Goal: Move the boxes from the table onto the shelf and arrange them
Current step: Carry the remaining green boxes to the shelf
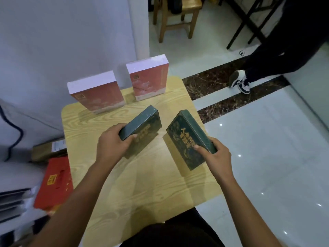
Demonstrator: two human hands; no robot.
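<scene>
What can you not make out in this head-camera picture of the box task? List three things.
- The shelf: nowhere in the head view.
- Gold lettering on the left green box: blurred, partly under the left hand.
- The near end of the right green box: hidden by the right hand.

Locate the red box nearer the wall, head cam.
The red box stands upright at the table's far-left corner, beside the second red box on its right and behind the green box in the left hand.
</scene>
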